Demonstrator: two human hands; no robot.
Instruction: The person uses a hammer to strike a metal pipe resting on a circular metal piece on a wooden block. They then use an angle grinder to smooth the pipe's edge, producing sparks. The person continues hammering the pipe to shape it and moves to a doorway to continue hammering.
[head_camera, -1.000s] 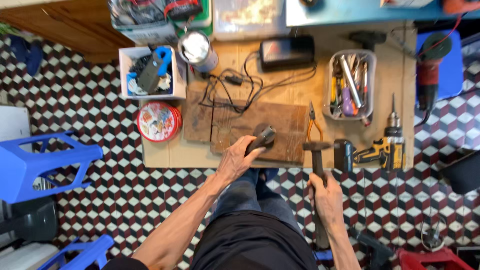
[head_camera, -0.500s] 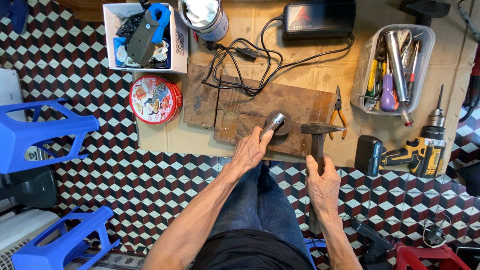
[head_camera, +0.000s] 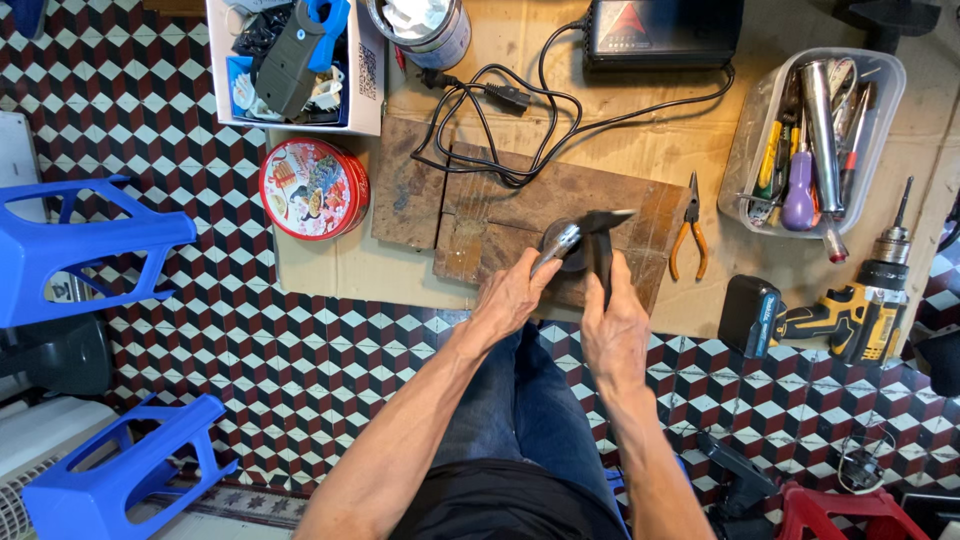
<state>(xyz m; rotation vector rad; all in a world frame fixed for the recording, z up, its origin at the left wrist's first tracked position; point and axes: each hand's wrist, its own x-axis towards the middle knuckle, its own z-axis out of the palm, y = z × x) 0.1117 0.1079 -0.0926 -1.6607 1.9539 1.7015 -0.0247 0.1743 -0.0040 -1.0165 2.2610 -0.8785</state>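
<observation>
My left hand (head_camera: 512, 296) grips a short shiny metal rod (head_camera: 558, 247), pressed against a dark round disc (head_camera: 566, 256) lying on a worn wooden board (head_camera: 520, 215). My right hand (head_camera: 616, 330) holds a dark hammer (head_camera: 602, 243) by its handle. The hammer's head rests right beside the tip of the rod, over the disc. Both forearms reach forward above my blue-trousered knees.
Orange-handled pliers (head_camera: 686, 235) lie right of the board. A yellow cordless drill (head_camera: 850, 300) sits further right, below a clear tub of tools (head_camera: 812, 135). A red round tin (head_camera: 313, 188), a white box of parts (head_camera: 292, 60), a black cable (head_camera: 500, 120) and blue stools (head_camera: 85, 250) surround the cardboard-covered work surface.
The view has moved closer to the bench. My right hand has brought the hammer up from below the board until its head meets the rod held by my left hand.
</observation>
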